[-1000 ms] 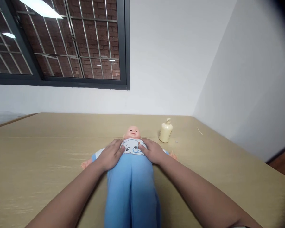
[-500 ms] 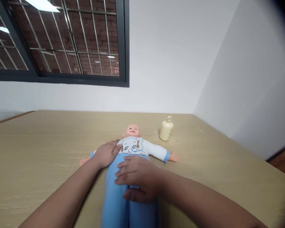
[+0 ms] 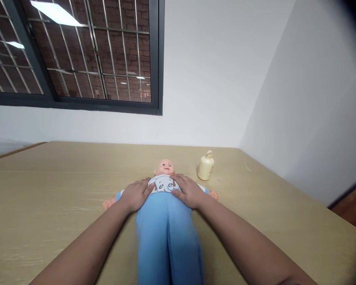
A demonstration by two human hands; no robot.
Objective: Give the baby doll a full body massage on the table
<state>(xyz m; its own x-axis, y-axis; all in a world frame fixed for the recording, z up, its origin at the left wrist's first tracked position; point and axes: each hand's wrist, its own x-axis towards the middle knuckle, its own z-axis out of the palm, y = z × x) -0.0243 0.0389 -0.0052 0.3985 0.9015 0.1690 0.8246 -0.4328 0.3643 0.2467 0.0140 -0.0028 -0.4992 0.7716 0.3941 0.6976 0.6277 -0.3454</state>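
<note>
A baby doll (image 3: 168, 221) lies on its back, its bald head pointing away from me. It wears a white top (image 3: 163, 184) with an elephant face printed on it and light blue trousers. My left hand (image 3: 135, 194) lies on the left side of the doll's torso, fingers stretched out and thumb on the chest. On the opposite side, my right hand (image 3: 190, 190) rests flat in the same way, fingers towards the shoulder. Both hands partly cover the doll's outspread arms, whose small hands show beyond mine.
A cream pump bottle (image 3: 205, 168) stands right of the doll's head. Further right, a thin pale strand (image 3: 247, 167) lies on the wood-coloured tabletop (image 3: 62, 217). White walls border the table at the back and right, with a barred window (image 3: 106, 55) above.
My right hand has moved from above the doll's trousers up to the right side of its chest. My left hand stays on the doll. The view has tilted slightly upward.
</note>
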